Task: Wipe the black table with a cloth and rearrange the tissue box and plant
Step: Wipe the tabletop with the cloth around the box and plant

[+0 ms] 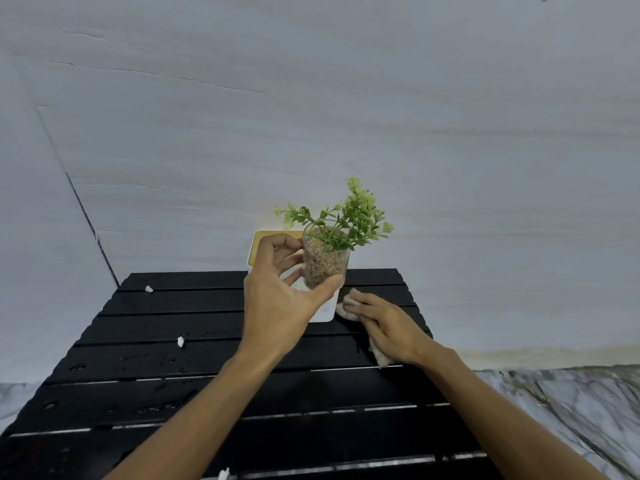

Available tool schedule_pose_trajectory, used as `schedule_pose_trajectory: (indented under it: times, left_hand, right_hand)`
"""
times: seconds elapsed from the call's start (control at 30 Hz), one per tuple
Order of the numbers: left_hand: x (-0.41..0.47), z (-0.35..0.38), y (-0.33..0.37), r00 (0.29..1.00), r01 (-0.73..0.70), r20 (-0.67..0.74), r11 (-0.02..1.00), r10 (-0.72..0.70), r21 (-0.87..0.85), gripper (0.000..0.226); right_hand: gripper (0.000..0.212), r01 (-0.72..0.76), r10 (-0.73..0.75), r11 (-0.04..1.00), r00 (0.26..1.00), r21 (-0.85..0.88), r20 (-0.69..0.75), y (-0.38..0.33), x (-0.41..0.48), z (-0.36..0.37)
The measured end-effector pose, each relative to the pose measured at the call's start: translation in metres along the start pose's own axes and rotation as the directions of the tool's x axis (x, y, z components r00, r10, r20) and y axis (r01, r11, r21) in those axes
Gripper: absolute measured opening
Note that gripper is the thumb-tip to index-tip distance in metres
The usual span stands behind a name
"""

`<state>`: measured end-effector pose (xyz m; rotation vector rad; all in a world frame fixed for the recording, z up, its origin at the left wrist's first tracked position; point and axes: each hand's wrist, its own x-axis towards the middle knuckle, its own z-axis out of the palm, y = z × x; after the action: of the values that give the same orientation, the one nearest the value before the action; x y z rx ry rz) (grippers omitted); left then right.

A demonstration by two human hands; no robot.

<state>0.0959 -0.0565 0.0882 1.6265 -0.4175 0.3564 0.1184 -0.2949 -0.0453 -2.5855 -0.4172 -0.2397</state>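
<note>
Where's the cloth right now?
In the head view, the cloth lies under the right hand on the far right of the black table, just right of the tissue box; the left hand holds the plant above that box.

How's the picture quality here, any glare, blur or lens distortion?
Head view: the wide-angle lens splays the table edges and tilts the wall seams; light is dim and even, shadows faint; droplets and front slat gaps glint; plant and left hand are sharp; right hand and cloth look slightly soft.
</note>
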Motion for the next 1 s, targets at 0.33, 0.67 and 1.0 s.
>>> schedule_pose_trajectory:
  times: [0.33, 0.67, 1.0]
  left_hand:
    - [0.001, -0.004, 0.000, 1.000, -0.011, 0.019, 1.000, 0.011, -0.003, 0.063]
    - [-0.007, -0.003, 0.006, 1.000, -0.004, 0.011, 1.000, 0.004, -0.013, 0.062]
    - [-0.012, 0.000, 0.019, 1.000, -0.007, 0.019, 0.999, 0.008, -0.034, 0.062]
  right_hand:
    - [0.043, -0.257, 0.257, 0.966, 0.961, 0.008, -0.106, 0.001, 0.044, -0.002]
    - [0.042, 0.011, -0.011, 0.999, 1.000, -0.040, -0.005, -0.015, -0.002, 0.008]
    - [0.036, -0.110, 0.185, 0.956, 0.945, 0.273, -0.269, -0.020, -0.030, -0.022]
